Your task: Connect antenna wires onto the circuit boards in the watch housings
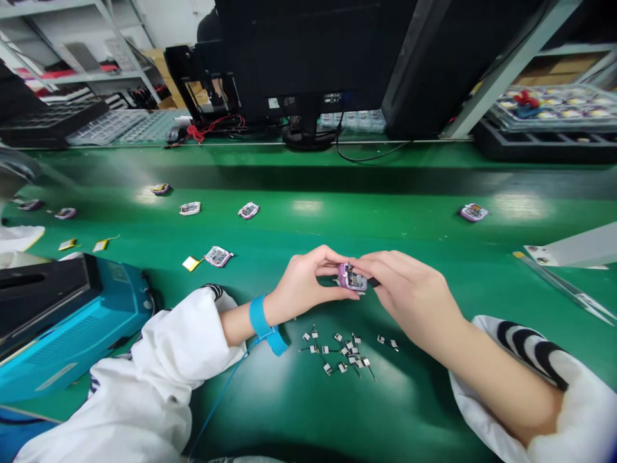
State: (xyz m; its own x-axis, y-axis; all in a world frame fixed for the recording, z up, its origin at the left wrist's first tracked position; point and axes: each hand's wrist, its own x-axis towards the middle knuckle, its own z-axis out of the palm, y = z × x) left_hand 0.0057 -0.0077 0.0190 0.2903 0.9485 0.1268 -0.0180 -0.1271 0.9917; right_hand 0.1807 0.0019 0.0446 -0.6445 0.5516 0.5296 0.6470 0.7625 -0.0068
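Note:
A small purple-edged device with exposed electronics (352, 278) is held above the green mat. My left hand (306, 283) grips its left side between thumb and fingers, a blue strap round the wrist. At its right side, my right hand (409, 289) is closed on a dark object (373, 281), mostly hidden by the fingers, whose tip touches or nearly touches the device. Below the hands lie several small silver parts with short leads (351, 350). To the left, an open device (218, 256) is joined to a yellow-edged battery (191, 263).
More devices (249, 210) lie across the mat, one (473, 213) at the right. Tweezers (569, 289) rest at the right edge. A blue machine (116, 302) stands at the left. Behind are a monitor (318, 51) and stacked trays (554, 109).

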